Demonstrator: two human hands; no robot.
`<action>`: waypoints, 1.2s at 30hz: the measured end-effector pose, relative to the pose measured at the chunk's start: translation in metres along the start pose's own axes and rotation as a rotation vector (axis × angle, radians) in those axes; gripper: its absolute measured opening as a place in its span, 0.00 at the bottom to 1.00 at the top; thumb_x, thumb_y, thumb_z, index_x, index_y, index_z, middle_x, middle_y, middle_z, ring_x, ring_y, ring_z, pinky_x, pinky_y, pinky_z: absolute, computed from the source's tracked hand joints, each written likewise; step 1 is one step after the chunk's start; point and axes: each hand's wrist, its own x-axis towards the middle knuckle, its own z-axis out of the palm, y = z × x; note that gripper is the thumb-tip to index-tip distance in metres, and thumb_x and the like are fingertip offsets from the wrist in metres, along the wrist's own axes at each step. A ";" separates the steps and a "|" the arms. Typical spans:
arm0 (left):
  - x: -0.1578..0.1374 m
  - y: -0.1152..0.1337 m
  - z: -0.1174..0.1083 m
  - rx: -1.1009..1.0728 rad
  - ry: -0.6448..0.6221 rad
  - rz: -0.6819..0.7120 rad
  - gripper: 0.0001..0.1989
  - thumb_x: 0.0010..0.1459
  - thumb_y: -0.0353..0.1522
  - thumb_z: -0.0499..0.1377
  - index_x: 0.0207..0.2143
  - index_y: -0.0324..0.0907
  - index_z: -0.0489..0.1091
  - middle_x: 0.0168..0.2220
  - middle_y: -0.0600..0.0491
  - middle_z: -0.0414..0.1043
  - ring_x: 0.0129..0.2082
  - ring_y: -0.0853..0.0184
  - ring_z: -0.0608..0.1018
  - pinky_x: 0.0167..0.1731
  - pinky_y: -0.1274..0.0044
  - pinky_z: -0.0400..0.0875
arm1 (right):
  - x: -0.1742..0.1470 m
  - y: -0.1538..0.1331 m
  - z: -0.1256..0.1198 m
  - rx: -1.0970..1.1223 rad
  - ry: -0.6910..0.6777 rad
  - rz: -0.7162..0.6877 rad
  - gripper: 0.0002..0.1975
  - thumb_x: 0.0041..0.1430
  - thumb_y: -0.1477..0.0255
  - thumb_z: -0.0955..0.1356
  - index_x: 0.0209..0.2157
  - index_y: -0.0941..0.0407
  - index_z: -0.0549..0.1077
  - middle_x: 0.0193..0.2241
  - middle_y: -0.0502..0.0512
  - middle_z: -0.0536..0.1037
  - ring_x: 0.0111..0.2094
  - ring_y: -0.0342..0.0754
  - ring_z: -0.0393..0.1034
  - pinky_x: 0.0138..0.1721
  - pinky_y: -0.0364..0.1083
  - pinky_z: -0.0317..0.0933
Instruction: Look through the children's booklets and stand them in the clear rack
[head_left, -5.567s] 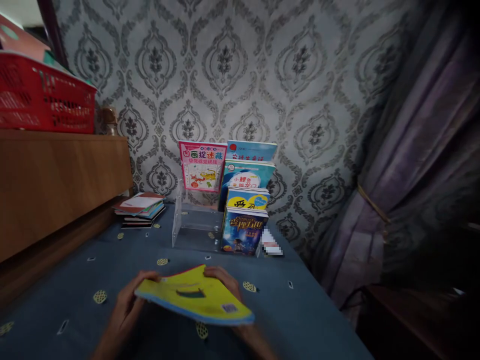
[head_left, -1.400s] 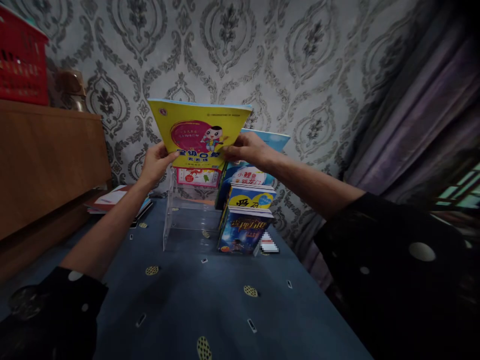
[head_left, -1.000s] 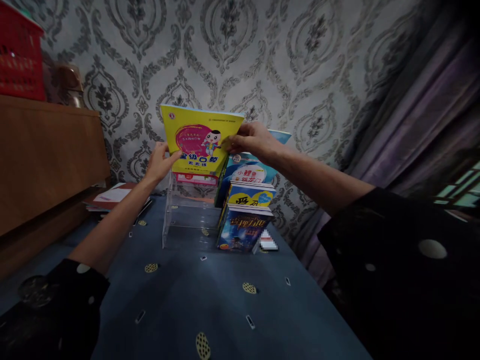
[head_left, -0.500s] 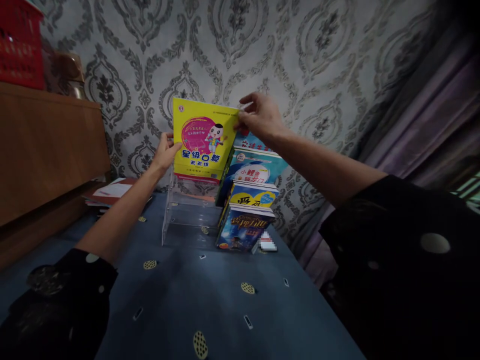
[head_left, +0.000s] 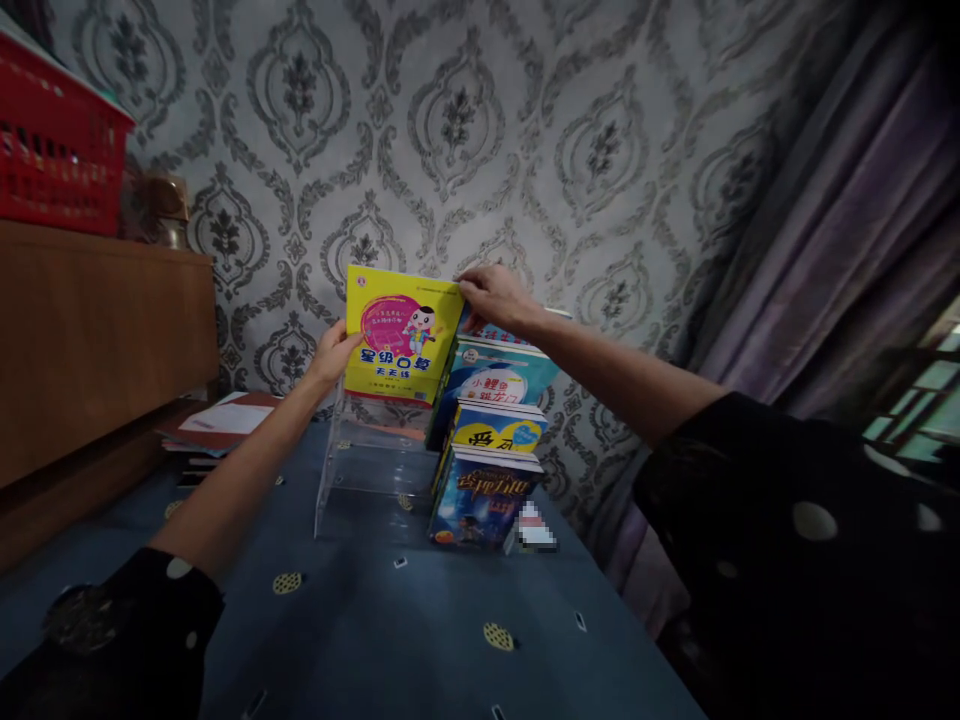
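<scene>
A yellow workbook (head_left: pixel 401 335) with a pink circle and a cartoon child stands upright at the back left of a clear tiered book stand (head_left: pixel 375 470). My left hand (head_left: pixel 335 357) grips its left edge, thumb on the cover. At its top right corner, my right hand (head_left: pixel 496 297) closes on the edge, with some fingers hidden behind. Other books fill the stand's right side: a teal book (head_left: pixel 502 372), a yellow-and-blue book (head_left: pixel 495 428) and, lowest at the front, a dark blue book (head_left: pixel 480 500). Another blue book shows partly under my right wrist.
The stand rests on a blue patterned tablecloth (head_left: pixel 390 640). At left, papers and folders (head_left: pixel 225 415) lie beside a wooden cabinet (head_left: pixel 105 340) that bears a red basket (head_left: pixel 64 150). Patterned wallpaper rises behind; a purple curtain (head_left: pixel 787 250) hangs at right.
The workbook and both hands appear lower, but the whole view has shifted too. The workbook sits slightly lower against the neighbouring books. Both hands keep their hold on it.
</scene>
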 end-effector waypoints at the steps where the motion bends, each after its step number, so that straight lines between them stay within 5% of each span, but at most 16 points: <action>1: 0.000 0.000 0.000 -0.010 0.001 -0.003 0.15 0.45 0.35 0.63 0.37 0.40 0.71 0.32 0.53 0.80 0.35 0.60 0.81 0.35 0.73 0.76 | -0.001 -0.001 0.000 0.006 -0.002 0.005 0.10 0.63 0.77 0.62 0.36 0.59 0.75 0.16 0.49 0.72 0.18 0.48 0.74 0.23 0.45 0.72; 12: 0.001 -0.005 -0.005 0.002 -0.024 -0.025 0.16 0.45 0.38 0.65 0.36 0.41 0.71 0.33 0.52 0.80 0.37 0.59 0.81 0.39 0.71 0.76 | 0.001 0.006 0.001 0.146 -0.018 -0.002 0.07 0.63 0.76 0.64 0.32 0.57 0.72 0.15 0.47 0.70 0.17 0.45 0.72 0.18 0.41 0.69; 23: 0.005 -0.011 -0.010 0.091 -0.029 -0.013 0.18 0.49 0.39 0.64 0.40 0.40 0.70 0.37 0.50 0.79 0.38 0.58 0.81 0.41 0.68 0.76 | 0.005 0.020 0.009 0.170 0.019 -0.038 0.08 0.60 0.79 0.64 0.39 0.59 0.74 0.25 0.54 0.76 0.25 0.49 0.75 0.30 0.52 0.76; 27: 0.007 -0.012 -0.011 0.107 -0.024 -0.022 0.15 0.50 0.39 0.64 0.38 0.40 0.70 0.34 0.51 0.79 0.37 0.59 0.80 0.40 0.69 0.76 | 0.000 0.019 0.008 0.073 0.173 -0.111 0.11 0.59 0.79 0.66 0.43 0.58 0.72 0.37 0.58 0.78 0.33 0.50 0.76 0.40 0.53 0.74; 32: 0.010 -0.014 -0.009 0.104 -0.006 -0.029 0.14 0.51 0.37 0.64 0.39 0.41 0.71 0.33 0.53 0.79 0.34 0.62 0.80 0.38 0.71 0.77 | -0.036 0.007 0.016 -0.188 0.428 -0.264 0.17 0.58 0.81 0.64 0.49 0.59 0.70 0.48 0.62 0.74 0.44 0.53 0.72 0.52 0.56 0.65; 34: 0.010 -0.014 -0.008 0.105 0.002 -0.034 0.13 0.51 0.36 0.64 0.39 0.41 0.71 0.33 0.54 0.79 0.33 0.63 0.80 0.38 0.72 0.77 | -0.064 0.001 0.029 -0.253 0.366 -0.367 0.17 0.60 0.80 0.61 0.50 0.58 0.70 0.48 0.62 0.72 0.42 0.52 0.71 0.49 0.54 0.66; 36: 0.009 -0.013 -0.007 0.109 0.005 -0.033 0.12 0.52 0.35 0.63 0.39 0.41 0.71 0.32 0.54 0.79 0.35 0.62 0.81 0.38 0.72 0.77 | -0.096 -0.003 0.047 -0.294 0.151 -0.443 0.15 0.62 0.78 0.60 0.48 0.57 0.71 0.44 0.61 0.74 0.40 0.52 0.71 0.43 0.50 0.65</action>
